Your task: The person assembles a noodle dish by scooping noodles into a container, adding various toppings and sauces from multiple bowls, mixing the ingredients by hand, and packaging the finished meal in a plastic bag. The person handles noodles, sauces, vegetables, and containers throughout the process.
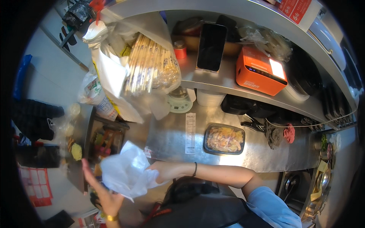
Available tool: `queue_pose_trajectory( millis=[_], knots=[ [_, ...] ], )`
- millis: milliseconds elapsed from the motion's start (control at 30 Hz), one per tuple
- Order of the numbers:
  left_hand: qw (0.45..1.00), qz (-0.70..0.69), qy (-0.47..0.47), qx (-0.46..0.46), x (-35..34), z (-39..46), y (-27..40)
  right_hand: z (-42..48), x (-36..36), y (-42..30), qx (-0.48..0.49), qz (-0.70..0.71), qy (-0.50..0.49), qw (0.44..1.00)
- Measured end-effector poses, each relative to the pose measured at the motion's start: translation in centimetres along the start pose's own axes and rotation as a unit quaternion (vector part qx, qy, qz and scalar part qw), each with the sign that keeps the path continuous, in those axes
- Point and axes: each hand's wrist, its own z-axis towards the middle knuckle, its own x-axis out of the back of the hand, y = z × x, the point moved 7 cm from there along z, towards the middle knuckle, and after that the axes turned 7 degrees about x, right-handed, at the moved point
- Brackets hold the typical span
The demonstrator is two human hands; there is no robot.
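Note:
My right hand (162, 171) grips the edge of a thin white plastic bag (127, 171), which puffs out in front of my body on the left. Beside the bag's left side is my left hand (105, 198), fingers stretched out and nothing seen in it; part of it may lie behind the bag. A black plastic takeaway container (207, 142), covered and filled with food, sits on the steel counter (168, 139). To its left a long printed receipt (190, 134) lies flat.
Above the counter, a steel shelf (191, 82) holds an upright smartphone (211, 47) and an orange label printer (261, 72). Wrapped chopsticks (146, 64) fill a large bag at the left. A kitchen scale (179, 104), a white tub (211, 97) and crumpled cloths (273, 135) stand or lie farther back.

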Motion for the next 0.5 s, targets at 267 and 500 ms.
queue_pose_trajectory(
  millis=[267,500],
  knots=[
    [0.987,0.034,-0.156,-0.003,-4.3,-1.0,2.2,-6.9,6.6,-2.6,0.178,-0.005,0.116,0.977],
    [0.912,-0.206,-0.323,0.149,-11.6,-3.0,4.8,-26.5,24.4,11.2,-0.222,-0.596,0.401,0.659]
  ],
)
